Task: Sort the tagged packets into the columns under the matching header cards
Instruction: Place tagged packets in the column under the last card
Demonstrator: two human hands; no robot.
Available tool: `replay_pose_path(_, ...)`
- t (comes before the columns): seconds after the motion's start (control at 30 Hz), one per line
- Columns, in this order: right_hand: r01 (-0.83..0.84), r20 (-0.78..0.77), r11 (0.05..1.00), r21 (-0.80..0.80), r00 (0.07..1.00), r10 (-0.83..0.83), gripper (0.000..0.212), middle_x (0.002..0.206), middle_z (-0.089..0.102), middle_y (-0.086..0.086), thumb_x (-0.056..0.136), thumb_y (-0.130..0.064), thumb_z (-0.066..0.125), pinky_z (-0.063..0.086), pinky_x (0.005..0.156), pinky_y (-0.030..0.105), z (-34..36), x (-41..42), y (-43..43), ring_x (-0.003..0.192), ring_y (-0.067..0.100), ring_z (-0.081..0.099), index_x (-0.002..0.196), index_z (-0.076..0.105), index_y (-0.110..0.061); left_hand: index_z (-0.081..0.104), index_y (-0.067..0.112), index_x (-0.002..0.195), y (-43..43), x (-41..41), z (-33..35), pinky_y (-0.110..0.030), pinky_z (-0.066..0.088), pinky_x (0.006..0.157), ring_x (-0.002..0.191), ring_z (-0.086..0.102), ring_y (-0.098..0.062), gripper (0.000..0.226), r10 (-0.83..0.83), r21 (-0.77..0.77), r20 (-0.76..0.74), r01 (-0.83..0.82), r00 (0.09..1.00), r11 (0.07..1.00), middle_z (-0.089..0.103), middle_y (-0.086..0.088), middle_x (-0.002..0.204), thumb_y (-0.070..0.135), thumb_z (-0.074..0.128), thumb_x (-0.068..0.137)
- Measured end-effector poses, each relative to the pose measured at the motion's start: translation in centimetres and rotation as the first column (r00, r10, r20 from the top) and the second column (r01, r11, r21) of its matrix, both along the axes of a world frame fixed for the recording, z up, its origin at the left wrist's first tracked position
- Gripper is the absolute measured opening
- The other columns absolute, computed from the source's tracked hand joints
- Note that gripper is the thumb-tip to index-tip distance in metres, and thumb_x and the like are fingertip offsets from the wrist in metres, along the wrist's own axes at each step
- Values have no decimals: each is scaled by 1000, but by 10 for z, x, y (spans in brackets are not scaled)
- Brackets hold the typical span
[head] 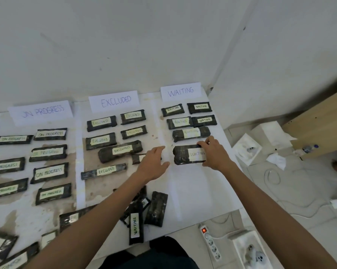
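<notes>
right hand (pixel 215 154) grips the right end of a waiting packet (pixel 190 154), thumb below, fingers over the top edge — packet lies flat, right of centre, lowest in the column under the waiting card (pixel 180 91). long axis runs left-right, matching its neighbours. left hand (pixel 154 162) loosely spread, empty, just beside the packet's left end. unsorted pile (pixel 144 212) lies at lower centre, nearer the left hand.

Viewpoint: the scene is seen from a single head-worn camera, above the white sheet (pixel 193 191) on the floor.
Direction: forward and steeply down, toward the wall (pixel 125 45).
Nearness: close; both forearms are seen reaching in from the bottom edge.
Lens: wide-angle; straight edges are bent.
Shared view: none; only one view is given.
</notes>
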State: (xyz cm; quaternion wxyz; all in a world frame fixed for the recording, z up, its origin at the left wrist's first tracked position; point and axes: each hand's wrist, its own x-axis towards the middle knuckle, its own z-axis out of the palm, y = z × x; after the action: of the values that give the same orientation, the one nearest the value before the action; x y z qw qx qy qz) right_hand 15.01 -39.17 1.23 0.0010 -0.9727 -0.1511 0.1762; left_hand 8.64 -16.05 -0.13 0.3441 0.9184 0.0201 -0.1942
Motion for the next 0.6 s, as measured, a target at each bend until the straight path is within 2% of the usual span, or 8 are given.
replay_pose_path(0.33, -25, -50, 998, 49, 998, 27, 77, 127, 38, 11, 69, -18, 79, 38, 98, 36, -45, 49, -28, 112, 27, 44, 136, 40, -17, 26, 15, 145, -48, 34, -33, -45, 33, 109, 135, 31, -30, 63, -39, 87, -45, 43, 998, 995, 33, -9, 149, 27, 54, 90)
replay_pose_path(0.43, -34, -101, 995, 92, 994, 44, 81, 130, 37, 11, 69, -17, 80, 35, 103, 37, -54, 49, -32, 116, 27, 42, 138, 38, -17, 26, 14, 145, -53, 36, -36, -43, 33, 109, 135, 32, -29, 62, -38, 83, -50, 42, 998, 996, 33, -9, 149, 26, 54, 90)
replay_pose_path(0.6, -57, -83, 987, 148, 994, 70, 82, 133, 38, 9, 70, -20, 79, 30, 109, 38, -59, 44, -34, 123, 27, 38, 140, 36, -19, 26, 14, 145, -52, 35, -37, -41, 30, 110, 135, 31, -29, 62, -22, 65, -47, 25, 999, 998, 33, -9, 149, 25, 54, 91)
